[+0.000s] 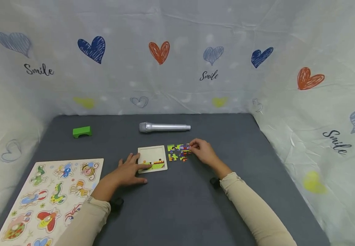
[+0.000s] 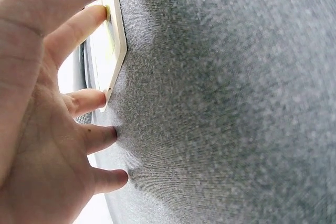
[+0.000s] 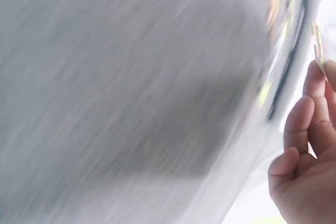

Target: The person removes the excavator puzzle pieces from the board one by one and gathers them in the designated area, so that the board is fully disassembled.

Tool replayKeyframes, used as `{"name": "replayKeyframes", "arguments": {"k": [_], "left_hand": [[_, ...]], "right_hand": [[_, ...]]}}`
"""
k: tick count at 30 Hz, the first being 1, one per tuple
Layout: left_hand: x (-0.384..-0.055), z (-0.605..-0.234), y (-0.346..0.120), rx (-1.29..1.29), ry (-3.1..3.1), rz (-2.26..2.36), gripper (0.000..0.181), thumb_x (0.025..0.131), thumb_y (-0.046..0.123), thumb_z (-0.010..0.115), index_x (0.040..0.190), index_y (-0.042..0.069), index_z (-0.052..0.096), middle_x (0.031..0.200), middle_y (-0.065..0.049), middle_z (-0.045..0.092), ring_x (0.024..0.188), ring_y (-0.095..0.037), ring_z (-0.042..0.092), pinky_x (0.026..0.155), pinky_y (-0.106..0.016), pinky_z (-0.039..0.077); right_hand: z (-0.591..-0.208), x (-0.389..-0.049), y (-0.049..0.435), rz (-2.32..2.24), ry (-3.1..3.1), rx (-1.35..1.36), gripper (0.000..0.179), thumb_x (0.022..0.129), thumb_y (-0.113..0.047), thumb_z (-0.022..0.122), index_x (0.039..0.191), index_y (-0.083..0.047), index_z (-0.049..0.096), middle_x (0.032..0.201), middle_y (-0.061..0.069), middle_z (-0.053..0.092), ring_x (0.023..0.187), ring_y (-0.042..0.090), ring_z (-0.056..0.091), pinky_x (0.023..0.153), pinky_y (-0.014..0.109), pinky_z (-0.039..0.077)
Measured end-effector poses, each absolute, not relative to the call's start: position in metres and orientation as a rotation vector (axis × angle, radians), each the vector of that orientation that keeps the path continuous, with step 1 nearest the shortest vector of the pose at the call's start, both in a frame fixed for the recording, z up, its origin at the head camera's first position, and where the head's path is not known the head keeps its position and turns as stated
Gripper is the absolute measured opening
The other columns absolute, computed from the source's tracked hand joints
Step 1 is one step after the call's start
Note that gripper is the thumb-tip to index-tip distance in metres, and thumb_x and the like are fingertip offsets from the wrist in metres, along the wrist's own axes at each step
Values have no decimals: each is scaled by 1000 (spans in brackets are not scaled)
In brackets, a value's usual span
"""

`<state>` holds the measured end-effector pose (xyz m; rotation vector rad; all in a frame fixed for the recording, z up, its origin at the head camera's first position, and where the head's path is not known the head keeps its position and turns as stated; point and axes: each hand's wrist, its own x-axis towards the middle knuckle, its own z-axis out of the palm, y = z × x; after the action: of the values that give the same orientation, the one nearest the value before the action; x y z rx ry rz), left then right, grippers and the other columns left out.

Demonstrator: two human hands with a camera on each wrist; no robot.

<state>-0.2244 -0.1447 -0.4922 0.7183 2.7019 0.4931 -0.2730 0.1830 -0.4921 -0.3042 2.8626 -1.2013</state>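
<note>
My left hand (image 1: pixel 130 172) is spread with straight fingers at the left side of a small wooden puzzle tray (image 1: pixel 166 153). Its index finger rests on joined puzzle pieces (image 1: pixel 158 165) along the tray's lower edge, and another fingertip touches the tray corner in the left wrist view. Between thumb and finger, my right hand (image 1: pixel 204 152) pinches a jigsaw piece (image 3: pixel 318 45), seen edge-on in the blurred right wrist view. Below and left of that hand, several loose jigsaw pieces (image 1: pixel 172 157) lie on the dark table, right of the tray.
A silver microphone (image 1: pixel 168 127) lies behind the tray. At the back left stands a green arch-shaped block (image 1: pixel 82 131). A large board of insect pictures (image 1: pixel 51 188) covers the left front of the table, partly under the left forearm. White cloth (image 1: pixel 180 92) hangs around the table.
</note>
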Motion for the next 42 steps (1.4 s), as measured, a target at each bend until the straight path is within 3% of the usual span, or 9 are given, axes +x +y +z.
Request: {"name": "replayKeyframes", "arguments": {"k": [8,15,19,22,25,30,36,42], "left_hand": [[-216,-488,-168,633,2717,463,62,83,45,74,139,27,55,154,-28,23,142,-55,12,101,-79,13],[-213,-485,-173,606,2700,459,60,84,45,73,139,30,55,156,-27,22,143,-54,11,102,-79,11],[-221,-484,-167,657,2697,505,58,88,41,69,142,27,52,156,-24,24,144,-52,12,103,-78,10],[-227,-486,-162,684,2724,547,62,92,35,67,147,16,45,155,-19,30,144,-48,16,103,-78,10],[-228,-490,-160,645,2755,552,66,94,31,65,150,8,37,155,-14,32,145,-42,19,104,-77,10],[-225,-496,-160,595,2797,540,59,97,30,60,148,7,40,155,-10,34,146,-38,20,104,-77,11],[-224,-500,-154,566,2816,526,54,98,29,59,146,8,43,155,-8,34,147,-34,20,105,-75,12],[-227,-502,-156,526,2834,499,54,97,29,60,145,10,44,154,-7,36,147,-32,21,107,-74,13]], "right_hand": [[-509,-277,184,-1127,2794,-309,18,95,-20,64,106,-6,69,92,6,70,79,15,63,69,32,50],[-513,-275,178,-1092,2842,-277,20,94,-19,65,109,-6,69,103,10,68,91,23,63,79,41,51],[-503,-271,175,-1063,2899,-255,18,94,-20,65,107,-8,69,103,7,68,86,21,62,73,39,50],[-491,-267,156,-1001,2903,-403,16,94,-18,65,106,-8,70,101,5,69,81,18,62,69,36,49],[-482,-264,120,-865,2877,-701,18,93,-16,65,108,-7,71,101,5,70,86,19,63,78,38,50],[-482,-264,65,-589,2820,-1134,24,91,-16,67,113,-9,71,102,5,71,97,23,64,87,42,48],[-490,-269,43,-427,2746,-1152,26,88,-17,71,114,-19,72,105,2,67,96,22,60,79,41,44],[-490,-273,38,-519,2738,-1113,27,84,-17,76,110,-17,68,107,0,67,99,22,58,87,44,43]]}}
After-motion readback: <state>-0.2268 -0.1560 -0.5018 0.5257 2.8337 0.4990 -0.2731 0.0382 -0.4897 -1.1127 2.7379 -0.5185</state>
